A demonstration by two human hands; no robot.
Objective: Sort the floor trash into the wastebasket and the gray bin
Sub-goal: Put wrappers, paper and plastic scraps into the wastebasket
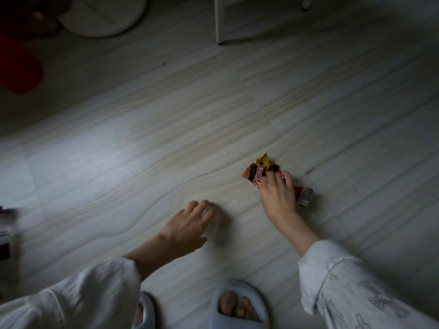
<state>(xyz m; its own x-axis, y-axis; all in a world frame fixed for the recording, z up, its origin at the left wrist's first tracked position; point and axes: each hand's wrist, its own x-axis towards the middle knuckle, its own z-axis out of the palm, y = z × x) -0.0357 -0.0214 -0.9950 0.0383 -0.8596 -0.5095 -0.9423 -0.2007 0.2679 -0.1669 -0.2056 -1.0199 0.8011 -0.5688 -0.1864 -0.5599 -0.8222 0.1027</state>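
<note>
Dim scene. One bright patch lights the floor at left centre; corners vignette dark. Left-edge object motion-blurred. Wide-angle distortion curves planks.

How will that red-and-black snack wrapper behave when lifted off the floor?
The snack wrapper is creased, with a silver torn end, so probably thin, floppy foil. It lies flat, so likely empty and very light. The right hand pinches it from above; the glossy film may slip.

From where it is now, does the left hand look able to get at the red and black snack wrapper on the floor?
Probably yes. The left hand, open, hovers over bare pale wood floor with nothing between it and the red and black snack wrapper, though the right hand already pinches that wrapper.
</note>
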